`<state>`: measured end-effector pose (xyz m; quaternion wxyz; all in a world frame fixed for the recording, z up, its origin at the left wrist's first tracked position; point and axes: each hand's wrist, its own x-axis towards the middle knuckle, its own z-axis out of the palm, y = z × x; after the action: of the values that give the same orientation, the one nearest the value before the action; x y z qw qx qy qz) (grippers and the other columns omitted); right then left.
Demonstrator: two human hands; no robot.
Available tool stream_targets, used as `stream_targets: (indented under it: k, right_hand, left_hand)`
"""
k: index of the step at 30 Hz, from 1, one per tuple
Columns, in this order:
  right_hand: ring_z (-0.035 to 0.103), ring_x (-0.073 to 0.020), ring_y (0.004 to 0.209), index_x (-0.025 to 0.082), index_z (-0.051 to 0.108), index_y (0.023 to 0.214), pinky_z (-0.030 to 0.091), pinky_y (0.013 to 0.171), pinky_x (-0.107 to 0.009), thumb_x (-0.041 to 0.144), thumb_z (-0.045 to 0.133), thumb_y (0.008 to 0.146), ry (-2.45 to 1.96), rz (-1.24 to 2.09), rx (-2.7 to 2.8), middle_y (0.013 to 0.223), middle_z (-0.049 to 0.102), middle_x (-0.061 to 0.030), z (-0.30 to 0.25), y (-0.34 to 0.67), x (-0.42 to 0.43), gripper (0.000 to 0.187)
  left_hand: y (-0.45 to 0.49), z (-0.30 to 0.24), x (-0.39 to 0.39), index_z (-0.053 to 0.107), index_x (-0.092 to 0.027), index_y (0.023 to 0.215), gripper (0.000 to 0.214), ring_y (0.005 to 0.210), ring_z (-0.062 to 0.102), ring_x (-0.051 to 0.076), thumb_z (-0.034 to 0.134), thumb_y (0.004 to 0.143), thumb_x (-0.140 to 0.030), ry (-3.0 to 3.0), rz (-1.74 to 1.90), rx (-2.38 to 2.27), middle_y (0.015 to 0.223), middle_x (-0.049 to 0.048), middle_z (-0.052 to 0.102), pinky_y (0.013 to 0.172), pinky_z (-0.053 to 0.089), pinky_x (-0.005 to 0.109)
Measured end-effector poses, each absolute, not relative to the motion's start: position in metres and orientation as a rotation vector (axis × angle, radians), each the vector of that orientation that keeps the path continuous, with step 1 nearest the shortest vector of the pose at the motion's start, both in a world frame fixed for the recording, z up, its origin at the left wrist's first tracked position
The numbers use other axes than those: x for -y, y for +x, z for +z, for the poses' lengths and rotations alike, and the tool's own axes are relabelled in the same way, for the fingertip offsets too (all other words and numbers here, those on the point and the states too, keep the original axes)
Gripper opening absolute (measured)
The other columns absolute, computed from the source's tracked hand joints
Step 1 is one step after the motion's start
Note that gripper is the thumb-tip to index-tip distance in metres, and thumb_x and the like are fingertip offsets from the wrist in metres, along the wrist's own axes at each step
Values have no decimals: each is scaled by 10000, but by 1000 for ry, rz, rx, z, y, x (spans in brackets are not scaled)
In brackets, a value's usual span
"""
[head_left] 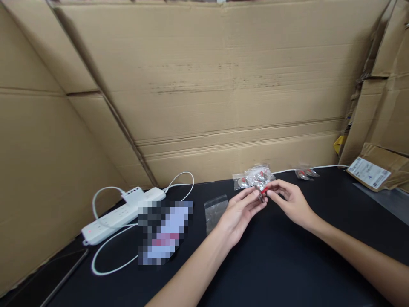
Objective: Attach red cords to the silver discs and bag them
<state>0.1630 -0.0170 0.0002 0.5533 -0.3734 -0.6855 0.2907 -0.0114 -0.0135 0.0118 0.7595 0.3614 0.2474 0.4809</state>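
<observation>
Fingers of the left hand [238, 215] and right hand [294, 202] pinch a small, seemingly metal-and-red piece [264, 190] above black tabletop [287, 264] that stretches nearward, plastic packets [258, 175] crowding just beyond, cardboard wall [223, 102] behind them, flat clear bag [214, 212] beside the left hand.

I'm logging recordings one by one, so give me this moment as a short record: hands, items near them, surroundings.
Left hand: left hand holds a small shiny piece in its fingertips
Right hand: right hand, fingertips at the red part of that piece
Beyond the hands: bagged shiny pieces, with more bagged pieces farther right
Beside left forearm: see-through bag, flat
Left side: white power strip with cables; pixelated patch, contents unreadable
Right side: labelled package
Surface: black tabletop
Backdrop: cardboard panels
</observation>
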Motion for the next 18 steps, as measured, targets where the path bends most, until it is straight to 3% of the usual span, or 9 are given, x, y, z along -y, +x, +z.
stream_targets:
  k: [7,18]
  right_hand:
    - [630,-154,725,184,639,947,536,709,-308,294,600,863,-883,682,1707,858,669,-43,4,168,16,144]
    - [548,-153,692,193,595,881,463,652,-295,163,504,882,-893,150,1968,801,580,-31,8,166,31,97]
  left_hand:
    - [-13,9,10,699,-114,960,286,808,672,178,790,716,-232,894,1027,-654,913,108,708,887,502,358]
    - [-11,18,16,734,-139,890,231,677,552,123,767,711,-282,1288,1021,-785,775,59,655,619,422,261]
